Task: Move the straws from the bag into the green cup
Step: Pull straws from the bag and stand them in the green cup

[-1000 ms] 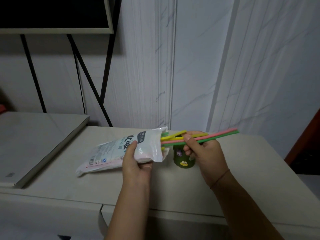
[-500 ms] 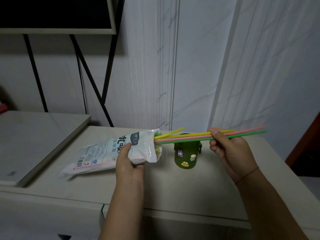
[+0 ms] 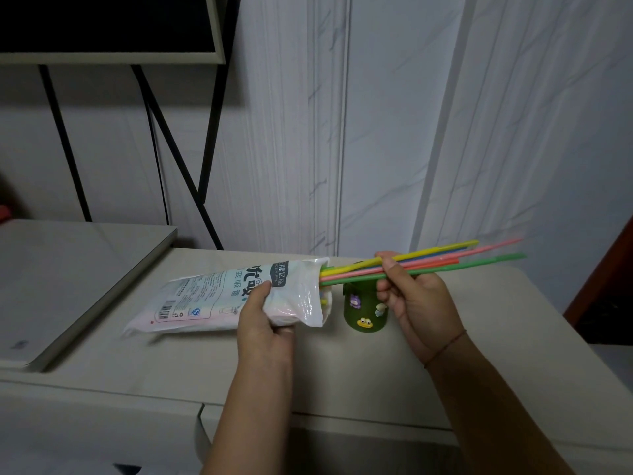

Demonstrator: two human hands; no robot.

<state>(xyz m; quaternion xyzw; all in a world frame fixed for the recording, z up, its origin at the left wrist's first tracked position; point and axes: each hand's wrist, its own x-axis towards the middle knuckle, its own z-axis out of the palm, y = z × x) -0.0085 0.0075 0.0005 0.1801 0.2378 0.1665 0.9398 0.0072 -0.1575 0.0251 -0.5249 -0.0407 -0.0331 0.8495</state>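
A white printed plastic bag point(image 3: 212, 296) lies on its side, its open mouth facing right. My left hand point(image 3: 263, 320) grips it near the mouth and holds that end off the counter. Several coloured straws point(image 3: 455, 260), yellow, pink, blue, orange and green, stick out of the bag to the right. My right hand point(image 3: 414, 296) pinches the bundle around its middle, above the green cup point(image 3: 363, 310). The cup stands upright on the counter between my hands, with small cartoon stickers on its side; its rim is hidden behind the straws and my right hand.
The beige counter point(image 3: 342, 371) runs to a front edge below my arms. A lower grey surface point(image 3: 68, 279) adjoins it on the left. Behind stand a white marbled wall and black metal legs point(image 3: 191, 186) under a dark framed panel.
My right hand drew the straws out to the right, then slid back along them toward the bag. The bag has shifted slightly to the right again.
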